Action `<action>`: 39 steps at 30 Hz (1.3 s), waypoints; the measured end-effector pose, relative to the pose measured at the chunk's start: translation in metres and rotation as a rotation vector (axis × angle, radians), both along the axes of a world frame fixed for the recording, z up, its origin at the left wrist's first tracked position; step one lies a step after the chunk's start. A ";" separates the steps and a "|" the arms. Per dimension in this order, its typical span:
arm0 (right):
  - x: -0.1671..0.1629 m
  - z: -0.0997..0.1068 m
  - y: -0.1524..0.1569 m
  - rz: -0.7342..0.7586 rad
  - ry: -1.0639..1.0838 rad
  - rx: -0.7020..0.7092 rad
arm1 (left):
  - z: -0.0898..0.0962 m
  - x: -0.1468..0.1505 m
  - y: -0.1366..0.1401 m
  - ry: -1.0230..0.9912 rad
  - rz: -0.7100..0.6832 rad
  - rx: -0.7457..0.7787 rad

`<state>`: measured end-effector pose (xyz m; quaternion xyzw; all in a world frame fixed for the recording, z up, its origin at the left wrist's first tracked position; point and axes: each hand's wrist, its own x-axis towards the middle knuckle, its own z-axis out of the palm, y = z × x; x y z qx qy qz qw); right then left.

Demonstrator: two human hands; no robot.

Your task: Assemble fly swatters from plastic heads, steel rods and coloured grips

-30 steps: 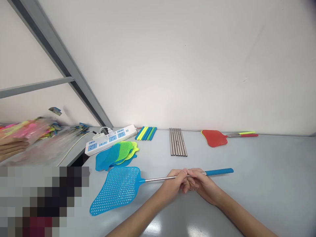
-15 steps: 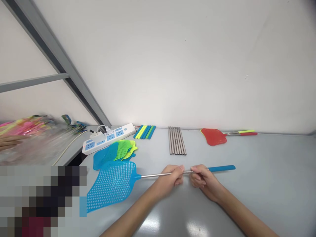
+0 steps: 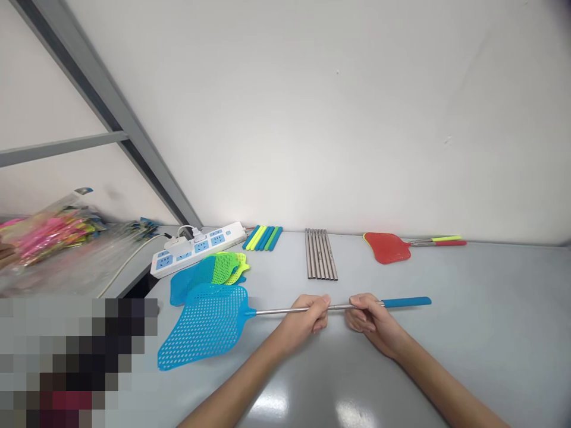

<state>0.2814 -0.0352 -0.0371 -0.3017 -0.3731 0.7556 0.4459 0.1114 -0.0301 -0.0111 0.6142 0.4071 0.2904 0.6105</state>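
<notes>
A blue fly swatter (image 3: 207, 324) with a perforated head, a thin metal telescopic rod and a blue grip lies level across my front. My left hand (image 3: 307, 315) is closed around the rod, between the head and the middle. My right hand (image 3: 370, 315) pinches the rod just left of the blue grip (image 3: 407, 302). A short stretch of bare rod shows between the two hands. Behind the swatter head lie loose swatter heads in blue, green (image 3: 224, 267) and yellow, overlapping each other.
A white power strip (image 3: 178, 261) with plugs sits at the left. Along the wall lie several coloured grips (image 3: 263, 238), a row of metal rods (image 3: 321, 254), and red and yellow fly swatters (image 3: 389, 247). Plastic-wrapped colourful items (image 3: 57, 235) are at the far left, beside a pixelated area.
My hands have drawn slightly apart along the rod. The blue grip has shifted a little right, and more rod shows between my hands. At the far left, the plastic-wrapped items have moved.
</notes>
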 end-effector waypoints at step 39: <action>-0.008 0.007 -0.007 0.058 -0.199 0.118 | -0.003 0.014 -0.006 -0.125 -0.053 -0.062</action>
